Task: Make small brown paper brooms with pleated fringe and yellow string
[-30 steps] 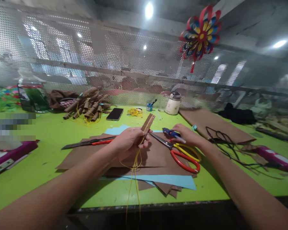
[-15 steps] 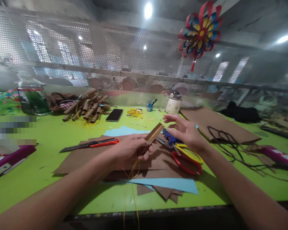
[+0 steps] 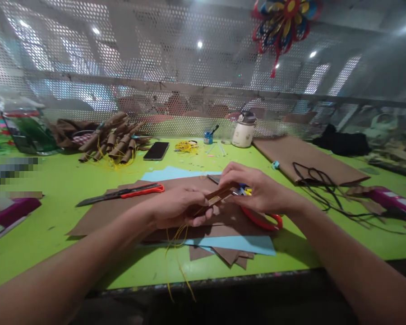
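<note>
My left hand [image 3: 182, 207] is closed around one end of a folded brown paper strip [image 3: 219, 195]. Yellow string [image 3: 176, 234] hangs down below that hand. At the strip's far end, my right hand [image 3: 257, 187] has its thumb and fingers closed on the edge. Under the right hand lie scissors with a red handle [image 3: 269, 222], their other parts mostly covered. A red-handled utility knife [image 3: 122, 193] rests to the left on stacked brown paper [image 3: 111, 221]. Light blue paper [image 3: 250, 244] sticks out from beneath the stack.
Behind are rolled brown paper tubes [image 3: 122, 143], a phone [image 3: 156, 151], a yellow string bundle [image 3: 186, 146], a small blue jar [image 3: 208, 138] and a white bottle [image 3: 242, 131]. To the right lie a large brown sheet [image 3: 307, 162], a black cord [image 3: 320, 203] and a purple power strip [image 3: 392, 203].
My right hand has come down and left, from open beside the strip to closed on its far end. The view has tilted down slightly.
</note>
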